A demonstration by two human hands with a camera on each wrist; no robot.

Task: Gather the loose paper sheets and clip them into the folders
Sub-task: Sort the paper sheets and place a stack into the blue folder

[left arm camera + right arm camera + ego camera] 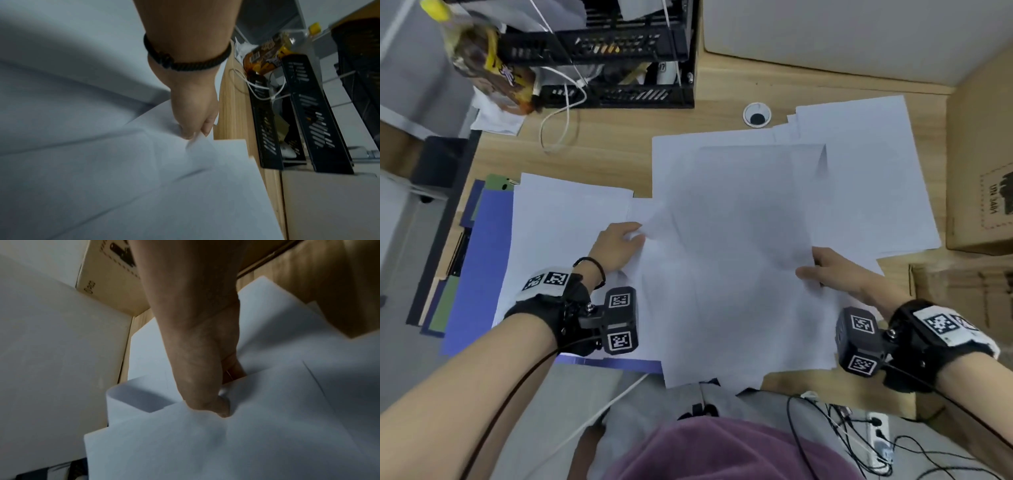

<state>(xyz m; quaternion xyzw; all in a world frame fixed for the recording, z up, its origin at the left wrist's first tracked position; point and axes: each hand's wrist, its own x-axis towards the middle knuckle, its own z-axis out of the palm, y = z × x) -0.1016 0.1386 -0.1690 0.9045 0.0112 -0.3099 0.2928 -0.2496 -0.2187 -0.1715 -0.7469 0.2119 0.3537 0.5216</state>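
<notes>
Several white paper sheets lie overlapped on the wooden desk in front of me. My left hand pinches the left edge of the raised middle sheets. My right hand grips their right edge, thumb on top of the paper. More sheets rest on an open blue folder at the left, with green and dark folders under it. Another loose pile spreads toward the back right.
A black mesh file rack stands at the back, with a snack bag and a white cable beside it. Cardboard boxes crowd the right edge. A cable grommet sits mid-desk. A power strip and wires hang below.
</notes>
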